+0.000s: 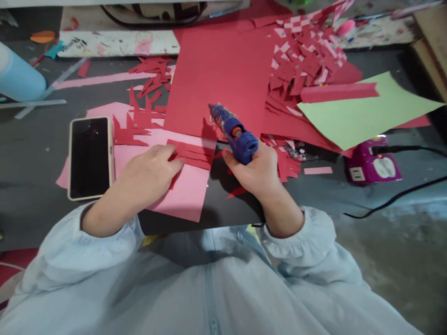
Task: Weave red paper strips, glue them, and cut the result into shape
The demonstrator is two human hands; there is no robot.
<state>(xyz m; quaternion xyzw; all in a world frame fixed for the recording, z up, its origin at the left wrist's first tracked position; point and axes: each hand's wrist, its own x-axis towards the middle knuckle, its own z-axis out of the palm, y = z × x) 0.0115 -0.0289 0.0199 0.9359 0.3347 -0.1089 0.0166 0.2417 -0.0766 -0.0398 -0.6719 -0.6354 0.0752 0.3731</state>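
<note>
A right hand point(259, 171) closes around the handle of a blue plastic glue gun point(240, 139), its tip, matted with stringy residue, pointing away from the body above a large red paper sheet point(220, 79). The left hand point(148, 170) rests with bent fingers on narrow red paper strips point(195, 156) lying across a pink paper sheet point(188, 190) on a dark tabletop point(233, 211); whether it pinches the strips or only presses them cannot be told

If the gun is hot, a low swing toward the left fingertips could burn them, and a drip or trailing thread could mark the red sheet beneath the tip. Uneven pressure from the left hand could let the thin strips slide askew or crease, since their far ends lie free of the fingers. To the left, pronged red paper cutouts point(138, 120) sit beside a black-screened phone in a pale case point(90, 158); a sweeping forearm or sleeve could snag their points or nudge the phone, so closely are they packed
</note>
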